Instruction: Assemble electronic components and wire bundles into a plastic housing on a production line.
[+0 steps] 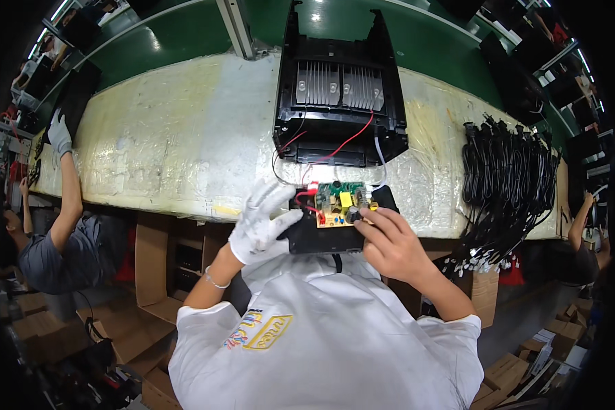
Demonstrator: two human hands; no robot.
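Observation:
A yellow-and-green circuit board [342, 207] with a yellow transformer and other parts lies over a flat black panel [321, 239] at the table's near edge. My left hand [261, 222], in a white glove, is at the board's left side. Its fingers are spread and nothing shows in them. Bare, my right hand [393, 244] has its fingertips closed on the board's right edge. Red wires run into the board's left end, and a white cable [381, 154] reaches its right side. Beyond stands an open black housing [340, 130] with two finned metal heat sinks [339, 84] inside.
Bundled black power cords [509, 178] lie on the right of the wrapped table [184, 130], connectors hanging over its edge. Cardboard boxes [154, 273] sit below at left. A co-worker's gloved hand [59, 133] rests at the table's far left, and another person works at right.

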